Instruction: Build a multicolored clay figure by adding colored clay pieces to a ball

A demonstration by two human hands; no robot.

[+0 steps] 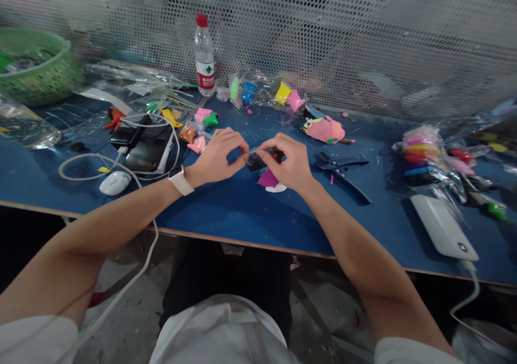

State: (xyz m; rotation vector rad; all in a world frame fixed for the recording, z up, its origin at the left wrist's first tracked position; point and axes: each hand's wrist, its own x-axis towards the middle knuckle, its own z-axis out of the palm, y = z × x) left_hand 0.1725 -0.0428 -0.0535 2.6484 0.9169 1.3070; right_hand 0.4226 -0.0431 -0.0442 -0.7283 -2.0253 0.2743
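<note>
My left hand (220, 156), with a watch on its wrist, has thumb and forefinger pinched at one edge of a small clear plastic packet (254, 160) with something black in it. From the other side, my right hand (288, 162) pinches the same packet, and its fingers hide part of it. Below the right hand lies a magenta lump of modelling clay (267, 179) beside a white piece (277, 188). A pink clay figure (324, 130) lies behind the right hand. Dark-handled pliers (341, 173) rest to its right.
A red-capped water bottle (205, 57) stands by the perforated metal screen (323, 35). At left are a green basket (40, 78), a phone (147, 151) with cables and a white earbud case (115, 183). At right lie a white power bank (444, 228) and bagged coloured clay (422, 151).
</note>
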